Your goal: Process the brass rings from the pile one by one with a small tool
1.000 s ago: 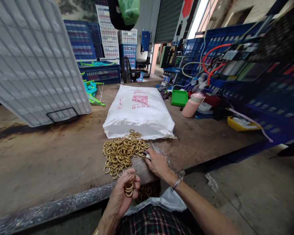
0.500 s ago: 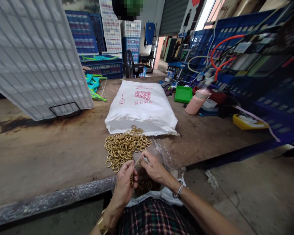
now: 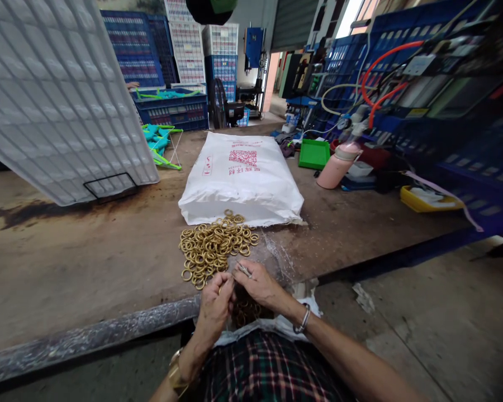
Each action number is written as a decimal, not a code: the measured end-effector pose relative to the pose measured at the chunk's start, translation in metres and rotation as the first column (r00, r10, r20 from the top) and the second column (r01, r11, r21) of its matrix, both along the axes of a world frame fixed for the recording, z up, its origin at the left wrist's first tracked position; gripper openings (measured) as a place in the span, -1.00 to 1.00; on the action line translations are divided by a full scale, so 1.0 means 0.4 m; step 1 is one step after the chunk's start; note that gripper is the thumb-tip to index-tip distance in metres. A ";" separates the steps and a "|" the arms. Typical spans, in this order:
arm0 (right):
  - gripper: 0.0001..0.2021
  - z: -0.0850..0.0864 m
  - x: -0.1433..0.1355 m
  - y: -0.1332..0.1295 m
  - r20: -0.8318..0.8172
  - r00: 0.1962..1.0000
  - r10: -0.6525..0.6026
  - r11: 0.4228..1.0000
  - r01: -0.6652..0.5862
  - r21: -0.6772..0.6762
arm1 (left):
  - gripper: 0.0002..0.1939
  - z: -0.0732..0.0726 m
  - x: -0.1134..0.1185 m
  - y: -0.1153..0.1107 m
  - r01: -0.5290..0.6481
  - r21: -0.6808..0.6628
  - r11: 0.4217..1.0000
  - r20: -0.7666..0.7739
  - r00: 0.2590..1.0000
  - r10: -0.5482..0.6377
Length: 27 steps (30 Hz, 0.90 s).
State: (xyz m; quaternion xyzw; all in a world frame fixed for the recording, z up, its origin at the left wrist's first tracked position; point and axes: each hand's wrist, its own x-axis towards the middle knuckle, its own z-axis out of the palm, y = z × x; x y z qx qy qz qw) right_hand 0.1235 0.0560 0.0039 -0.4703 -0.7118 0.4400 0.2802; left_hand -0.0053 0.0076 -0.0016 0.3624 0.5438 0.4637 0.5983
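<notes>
A heap of brass-coloured rings (image 3: 212, 245) lies on the table in front of a white printed sack (image 3: 243, 176). Just short of the heap, my left hand (image 3: 216, 301) is closed, thumb and fingers pinched round a brass ring that is mostly hidden. My right hand (image 3: 260, 285) meets its fingertips and grips a small, slender silver metal tool, whose exact kind is hard to make out. Below both hands, more rings (image 3: 246, 312) sit in shadow inside an open white bag (image 3: 276, 325) at my lap.
On the left stands a tall white plastic crate (image 3: 67, 100), with turquoise and green pieces (image 3: 161, 145) behind it. To the right are a green tray (image 3: 314, 153), a pink bottle (image 3: 337, 167) and a yellow tray (image 3: 430, 200). The table's front edge (image 3: 109, 329) is wrapped in plastic.
My hands have come together at the fingertips, the right one shifting slightly left. A ring by my right fingertips no longer shows there. The view has tilted slightly.
</notes>
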 end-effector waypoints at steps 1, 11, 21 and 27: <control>-0.77 0.002 -0.001 0.000 -0.006 1.000 0.002 1.000 -0.002 -0.009 | -0.66 -0.002 0.000 -0.002 0.028 -0.049 0.998 0.063 0.998 -0.025; -0.81 -0.005 0.016 -0.005 0.084 0.996 -0.016 0.997 0.010 0.080 | -0.60 0.012 0.009 -0.009 -0.019 -0.082 0.996 0.247 0.968 0.038; -0.89 -0.036 0.024 -0.024 0.359 0.925 0.127 0.948 -0.220 0.230 | -0.64 -0.010 0.002 -0.008 -0.017 -0.032 0.999 0.151 0.988 0.022; -0.87 -0.051 0.023 -0.028 0.393 0.910 0.135 0.936 -0.247 0.251 | -0.61 -0.019 -0.003 -0.004 -0.024 -0.037 0.999 0.099 0.995 0.028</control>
